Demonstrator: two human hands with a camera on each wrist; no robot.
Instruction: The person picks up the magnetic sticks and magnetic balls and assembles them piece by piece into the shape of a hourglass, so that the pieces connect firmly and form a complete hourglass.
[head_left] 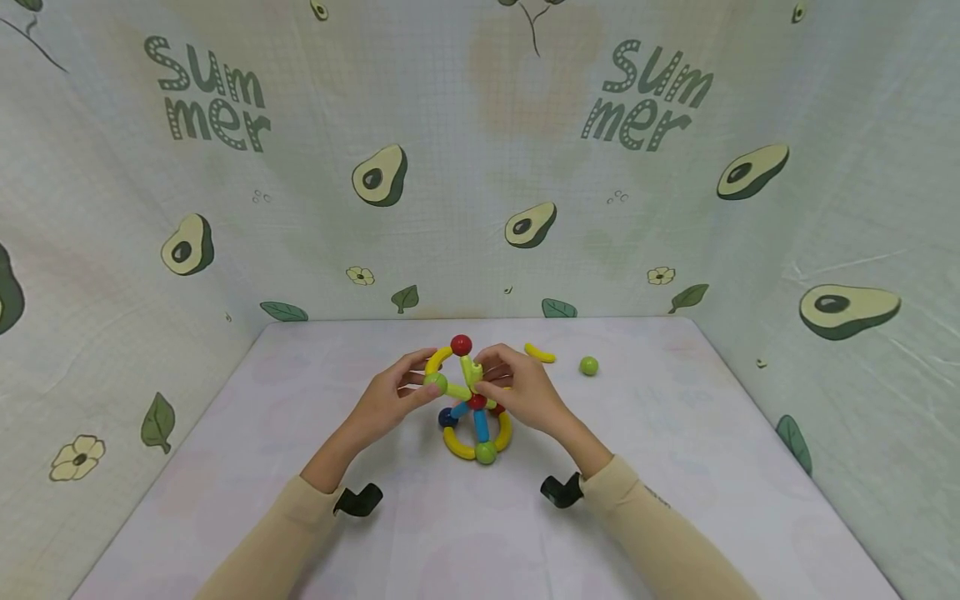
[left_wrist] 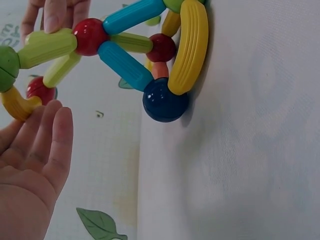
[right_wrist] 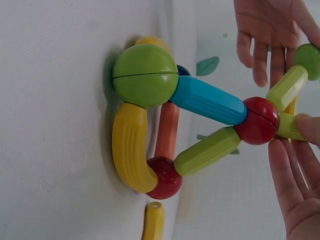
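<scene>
A magnetic ball-and-rod model (head_left: 481, 427) stands on the table, its lower ring made of curved yellow rods (left_wrist: 189, 47), a navy ball (left_wrist: 165, 100), a green ball (right_wrist: 145, 75) and a red ball (right_wrist: 165, 177). Blue and light green rods rise to a central red ball (right_wrist: 257, 120). My left hand (head_left: 386, 396) holds the upper left part, thumb at a green ball (head_left: 436, 382), fingers behind an upper curved yellow rod (head_left: 437, 360). With thumb and fingers, my right hand (head_left: 525, 390) pinches a light green rod (right_wrist: 290, 126) beside the central ball. Another red ball (head_left: 461, 345) tops the model.
A loose curved yellow rod (head_left: 540, 353) and a loose green ball (head_left: 588, 366) lie on the white table (head_left: 675, 467), behind and right of the model. A printed cloth (head_left: 450, 100) hangs behind the table and along both sides.
</scene>
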